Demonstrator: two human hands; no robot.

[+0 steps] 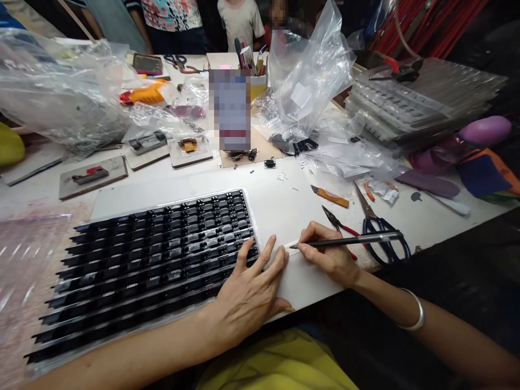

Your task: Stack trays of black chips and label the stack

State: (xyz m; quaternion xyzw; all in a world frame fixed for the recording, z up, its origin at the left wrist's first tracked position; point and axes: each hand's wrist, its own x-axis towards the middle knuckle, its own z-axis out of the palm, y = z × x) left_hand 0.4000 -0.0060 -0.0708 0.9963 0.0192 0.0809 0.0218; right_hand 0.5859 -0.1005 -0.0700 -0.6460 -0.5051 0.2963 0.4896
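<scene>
A slim black pen (361, 238) is pinched in my right hand (331, 257), its tip pointing left. The tip meets a small white slip (290, 245) lying by the fingertips of my left hand (247, 290). My left hand rests with fingers spread, partly over the right edge of a clear plastic tray (252, 216). Rows of small black parts (158, 249) with silvery pins fill the tray. Whatever is under the left palm is hidden.
Scissors (371, 230), red-handled pliers (340, 225) and an orange cutter (331, 196) lie beyond my right hand. Plastic bags (300, 86), stacked clear trays (418, 100) and small fixture blocks (94, 176) crowd the table. People (239, 24) stand at the far side.
</scene>
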